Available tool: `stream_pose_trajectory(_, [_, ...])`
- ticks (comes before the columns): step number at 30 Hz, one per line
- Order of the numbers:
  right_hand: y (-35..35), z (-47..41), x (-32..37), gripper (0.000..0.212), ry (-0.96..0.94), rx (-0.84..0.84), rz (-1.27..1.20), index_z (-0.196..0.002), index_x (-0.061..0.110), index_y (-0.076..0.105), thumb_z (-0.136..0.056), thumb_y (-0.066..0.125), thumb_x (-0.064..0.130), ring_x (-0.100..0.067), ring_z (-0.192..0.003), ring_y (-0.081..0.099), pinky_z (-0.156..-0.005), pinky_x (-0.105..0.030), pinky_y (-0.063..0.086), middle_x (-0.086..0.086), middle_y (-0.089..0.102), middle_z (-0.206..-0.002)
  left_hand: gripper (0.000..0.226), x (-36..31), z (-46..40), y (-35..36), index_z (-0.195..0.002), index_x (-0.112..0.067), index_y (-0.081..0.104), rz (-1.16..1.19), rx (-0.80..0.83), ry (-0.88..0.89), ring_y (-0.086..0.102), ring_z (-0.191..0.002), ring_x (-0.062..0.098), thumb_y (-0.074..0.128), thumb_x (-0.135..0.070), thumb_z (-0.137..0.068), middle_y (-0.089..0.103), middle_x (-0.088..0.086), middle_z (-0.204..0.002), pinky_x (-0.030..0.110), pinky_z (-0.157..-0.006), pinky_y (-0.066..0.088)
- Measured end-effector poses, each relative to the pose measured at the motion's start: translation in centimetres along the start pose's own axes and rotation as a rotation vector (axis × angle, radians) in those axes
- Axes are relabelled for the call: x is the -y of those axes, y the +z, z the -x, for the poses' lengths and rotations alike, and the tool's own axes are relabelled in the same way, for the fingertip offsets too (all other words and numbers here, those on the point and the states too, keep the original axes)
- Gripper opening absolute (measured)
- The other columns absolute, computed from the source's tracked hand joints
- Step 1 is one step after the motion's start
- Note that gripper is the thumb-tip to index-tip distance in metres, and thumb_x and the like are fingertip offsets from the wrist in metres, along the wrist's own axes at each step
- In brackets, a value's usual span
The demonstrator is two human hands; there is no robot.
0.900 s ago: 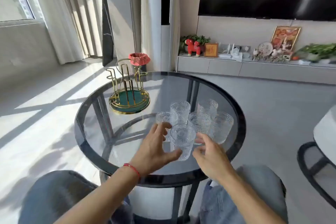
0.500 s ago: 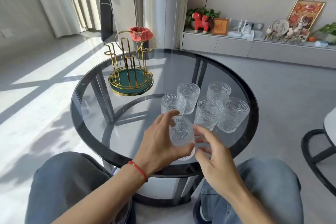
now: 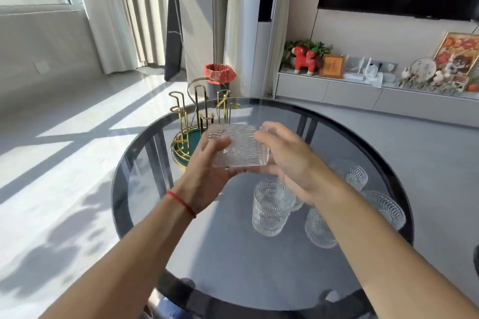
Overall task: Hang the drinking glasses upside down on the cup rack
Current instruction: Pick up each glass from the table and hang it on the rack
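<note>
Gripping a clear drinking glass [image 3: 237,146] from both sides, the left hand [image 3: 207,171] and the right hand [image 3: 290,160] hold it in the air above the round surface [image 3: 207,254], with the glass tipped onto its side. Its wall is pressed with fine ribs and beaded arches, and motion blurs the pattern somewhat. Left thumb and fingers curl round the left end; the right fingers [image 3: 269,129] wrap over the right end, with the palm close behind. A thin red cord [image 3: 181,203] circles the left wrist.

Just behind the held glass stands the cup rack [image 3: 197,116]: thin gold wire loops rising from a round green tray with a gold rim, none carrying a glass. The glass and left hand cover part of the tray.

Below the right forearm, the other glasses [image 3: 272,207] stand upright in a close cluster on the smoky dark-tinted glass top, all with the same ribbed pattern; the arm hides part of the group, so their number cannot be told. A black band edges the tabletop, and dark legs show through it.

Beyond, a red-lined bin [image 3: 219,75] sits on the grey floor near pale curtains [image 3: 121,13], and a low shelf [image 3: 363,90] carries a red toy horse [image 3: 304,59] and framed pictures.
</note>
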State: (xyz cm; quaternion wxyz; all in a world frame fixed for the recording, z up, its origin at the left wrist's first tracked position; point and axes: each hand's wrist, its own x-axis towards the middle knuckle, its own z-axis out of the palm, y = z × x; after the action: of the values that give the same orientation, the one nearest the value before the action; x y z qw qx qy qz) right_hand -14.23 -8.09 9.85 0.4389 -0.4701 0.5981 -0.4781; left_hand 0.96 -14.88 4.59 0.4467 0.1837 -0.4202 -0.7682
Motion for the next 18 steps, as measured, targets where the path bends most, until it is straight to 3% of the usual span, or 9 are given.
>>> stream_pose_trajectory(2, [-0.3, -2.1, -0.2, 0.057, -0.002, -0.018, 0.06, -0.147, 0.019, 0.05, -0.098, 0.062, 0.043, -0.02, -0.124, 0.057, -0.101, -0.052, 0.056, 0.003, 0.055, -0.14, 0.072, 0.3, -0.8, -0.8, -0.145, -0.002, 0.038, 0.037, -0.012, -0.028, 0.054, -0.129, 0.041, 0.07, -0.024, -0.085, 0.048, 0.026, -0.147, 0.058, -0.103, 0.048])
stream_pose_trajectory(5, [-1.3, -4.4, -0.3, 0.054, -0.056, -0.046, 0.123, -0.145, 0.014, 0.054, -0.099, 0.063, 0.04, -0.015, -0.11, 0.066, -0.085, -0.044, 0.064, -0.001, 0.058, -0.14, 0.055, 0.3, -1.7, -2.7, -0.136, -0.015, 0.056, -0.194, -0.047, -0.021, 0.065, -0.117, 0.031, 0.073, -0.036, -0.087, 0.066, 0.013, -0.131, 0.047, -0.09, 0.058])
stream_pose_trajectory(7, [-2.6, -5.6, -0.5, 0.051, -0.082, -0.099, 0.285, -0.143, 0.02, 0.054, -0.099, 0.057, 0.046, -0.013, -0.088, 0.073, -0.086, -0.05, 0.063, 0.007, 0.059, -0.128, 0.049, 0.7, -1.8, -4.3, -0.126, -0.02, 0.064, -0.498, -0.158, 0.051, 0.07, -0.106, 0.017, 0.074, -0.044, -0.085, 0.072, 0.007, -0.118, 0.04, -0.084, 0.061])
stream_pose_trajectory(9, [-4.2, -6.8, -0.7, 0.041, -0.11, -0.188, 0.391, -0.13, 0.028, 0.06, -0.095, 0.054, 0.049, -0.011, -0.071, 0.073, -0.086, -0.056, 0.062, 0.012, 0.06, -0.111, 0.029, 1.6, -1.8, -6.5, -0.109, -0.02, 0.068, -1.024, -0.363, 0.228, 0.066, -0.096, 0.009, 0.071, -0.039, -0.086, 0.071, 0.0, -0.105, 0.03, -0.079, 0.059])
stream_pose_trajectory(11, [-5.7, -8.3, -0.5, 0.017, -0.136, -0.299, 0.408, -0.11, 0.037, 0.063, -0.096, 0.054, 0.044, -0.02, -0.079, 0.074, -0.083, -0.055, 0.062, 0.008, 0.066, -0.112, 0.014, 2.7, -2.0, -8.3, -0.099, -0.019, 0.068, -1.422, -0.429, 0.323, 0.056, -0.099, 0.016, 0.07, -0.024, -0.086, 0.065, -0.001, -0.102, 0.03, -0.081, 0.051])
stream_pose_trajectory(12, [-6.3, -9.2, -0.3, 0.015, -0.14, -0.349, 0.4, -0.11, 0.036, 0.062, -0.098, 0.055, 0.041, -0.027, -0.085, 0.074, -0.084, -0.054, 0.062, 0.004, 0.067, -0.117, 0.014, 3.1, -2.2, -8.9, -0.1, -0.018, 0.068, -1.505, -0.413, 0.321, 0.052, -0.103, 0.019, 0.07, -0.019, -0.086, 0.064, 0.001, -0.104, 0.029, -0.084, 0.046])
stream_pose_trajectory(15, [-7.2, -12.6, 1.2, 0.033, -0.159, -0.429, 0.331, -0.125, 0.012, 0.06, -0.1, 0.053, 0.032, -0.037, -0.106, 0.068, -0.082, -0.052, 0.062, -0.013, 0.067, -0.124, 0.017, 4.1, -3.0, -10.0, -0.102, -0.018, 0.069, -1.566, -0.392, 0.309, 0.045, -0.108, 0.022, 0.071, -0.02, -0.085, 0.062, 0.003, -0.109, 0.033, -0.089, 0.044])
stream_pose_trajectory(18, [-6.1, -16.4, 3.9, 0.02, -0.232, -0.397, 0.244, -0.109, 0.018, 0.067, -0.097, 0.055, 0.027, -0.028, -0.103, 0.069, -0.079, -0.05, 0.063, -0.004, 0.069, -0.107, 0.018, 4.8, -3.6, -10.3, -0.099, -0.018, 0.072, -1.639, -0.412, 0.364, 0.046, -0.105, 0.025, 0.075, -0.027, -0.084, 0.061, 0.004, -0.105, 0.043, -0.084, 0.049])
